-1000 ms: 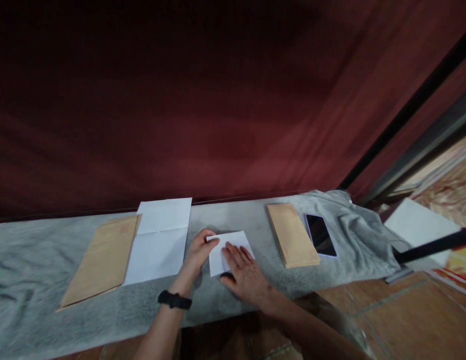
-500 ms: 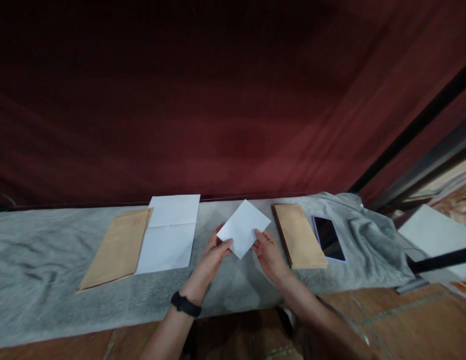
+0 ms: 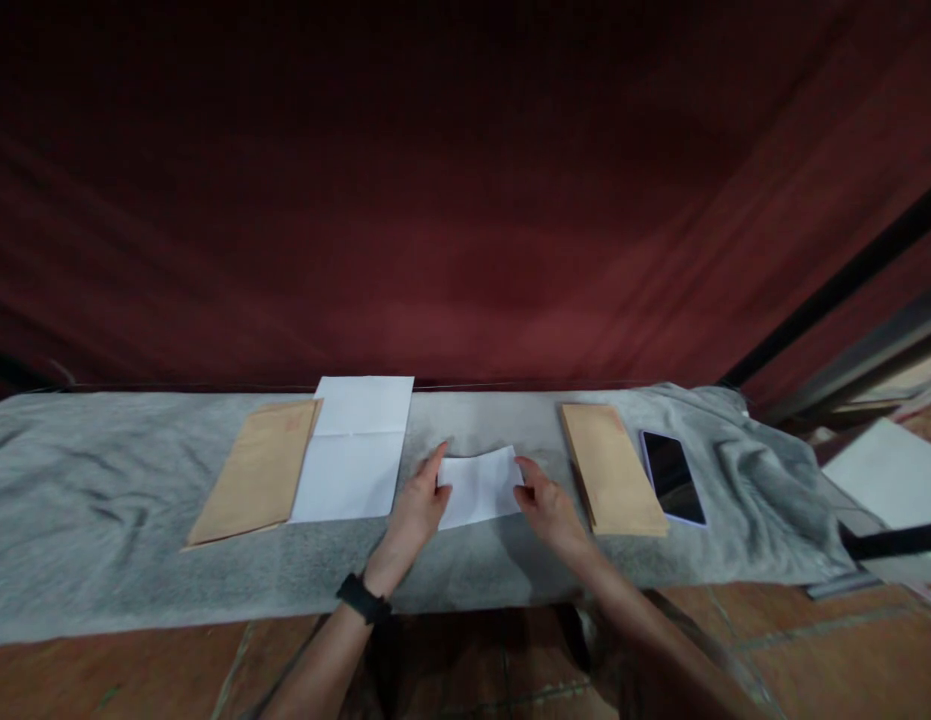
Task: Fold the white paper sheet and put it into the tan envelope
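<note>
A small folded sheet of white paper [image 3: 480,486] is held above the grey cloth, slightly bowed along its upper edge. At its left edge, my left hand [image 3: 414,510] grips it with thumb and fingers and wears a black wristband. My right hand [image 3: 546,505] has the paper's right edge between thumb and fingers. Just left of my left hand lies a larger white sheet [image 3: 356,460] with a crease across it. On the right side, near my right hand, rests a stack of brown envelopes [image 3: 616,470].
More brown envelopes [image 3: 253,475] lie at the left, against the larger sheet. A phone [image 3: 673,478] with a purple edge is right of the envelope stack. The grey cloth [image 3: 97,520] covers a long bench before a dark red curtain [image 3: 465,250]. Tiled floor [image 3: 172,670] shows below.
The folded paper has turned from a diamond position to lie nearly level between my hands. My fingers have shifted from its lower edges to its left and right sides.
</note>
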`<action>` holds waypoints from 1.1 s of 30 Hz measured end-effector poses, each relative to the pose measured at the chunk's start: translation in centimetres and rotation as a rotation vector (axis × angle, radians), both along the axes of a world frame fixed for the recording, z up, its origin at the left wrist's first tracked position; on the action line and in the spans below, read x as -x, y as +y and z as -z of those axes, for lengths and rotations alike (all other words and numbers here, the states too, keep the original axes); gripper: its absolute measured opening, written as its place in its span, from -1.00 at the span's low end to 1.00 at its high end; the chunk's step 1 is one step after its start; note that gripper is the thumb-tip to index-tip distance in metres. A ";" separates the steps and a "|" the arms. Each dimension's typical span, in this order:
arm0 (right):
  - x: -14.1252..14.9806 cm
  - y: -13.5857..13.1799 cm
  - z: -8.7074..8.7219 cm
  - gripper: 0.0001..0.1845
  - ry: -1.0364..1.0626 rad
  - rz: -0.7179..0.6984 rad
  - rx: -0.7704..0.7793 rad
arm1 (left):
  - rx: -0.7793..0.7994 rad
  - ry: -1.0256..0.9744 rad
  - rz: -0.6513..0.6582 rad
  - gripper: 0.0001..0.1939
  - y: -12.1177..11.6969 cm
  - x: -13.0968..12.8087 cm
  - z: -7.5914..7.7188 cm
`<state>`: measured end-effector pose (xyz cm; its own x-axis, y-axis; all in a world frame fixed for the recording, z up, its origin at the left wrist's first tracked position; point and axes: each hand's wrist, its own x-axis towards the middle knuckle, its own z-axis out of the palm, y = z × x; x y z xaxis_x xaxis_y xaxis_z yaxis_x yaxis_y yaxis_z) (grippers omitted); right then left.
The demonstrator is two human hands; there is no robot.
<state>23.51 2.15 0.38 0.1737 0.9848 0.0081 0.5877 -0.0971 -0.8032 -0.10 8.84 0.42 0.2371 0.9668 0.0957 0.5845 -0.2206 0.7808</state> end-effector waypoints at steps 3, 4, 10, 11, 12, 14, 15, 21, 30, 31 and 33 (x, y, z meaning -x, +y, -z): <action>0.5 -0.8 0.0 -0.47 -0.277 -0.037 0.042 | -0.113 0.125 0.035 -0.31 -0.4 -0.4 0.0; 0.6 -0.9 0.1 -0.48 -0.324 -0.051 0.059 | -0.135 0.161 0.043 -0.34 -0.6 -0.5 0.0; 0.4 -0.8 0.9 -0.51 -0.396 -0.082 0.017 | -0.276 0.426 0.001 -0.47 -2.0 -1.5 0.2; 0.4 -0.8 1.1 -0.51 -0.386 -0.091 0.007 | -0.310 0.473 0.001 -0.50 -2.5 -1.9 0.4; 0.3 -0.7 1.2 -0.51 -0.374 -0.102 -0.004 | -0.342 0.511 0.017 -0.52 -2.9 -2.4 0.6; 0.2 -0.7 1.5 -0.52 -0.356 -0.120 -0.028 | -0.388 0.555 0.090 -0.51 -3.7 -3.3 1.1; 0.1 -0.7 1.6 -0.52 -0.353 -0.127 -0.039 | -0.403 0.569 0.133 -0.47 -4.1 -3.7 1.4; -0.8 -0.5 1.1 -0.61 -0.453 -0.119 -0.085 | -0.420 0.654 0.191 -0.41 -5.1 -4.9 2.5; 5.1 0.1 2.0 -0.37 -0.427 -0.219 -0.268 | -0.506 0.678 0.148 -0.39 -4.7 -5.0 4.5; 5.6 0.0 2.4 -0.34 -0.457 -0.225 -0.243 | -0.504 0.675 0.139 -0.38 -4.6 -4.9 4.6; 5.9 -0.2 3.1 -0.30 -0.526 -0.216 -0.194 | -0.484 0.668 0.119 -0.38 -4.5 -4.5 4.7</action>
<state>17.58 1.99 -2.72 -0.1065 0.9693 0.2215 0.9013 0.1882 -0.3901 4.42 4.33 -4.27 0.4899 0.8196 0.2971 0.8424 -0.5327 0.0806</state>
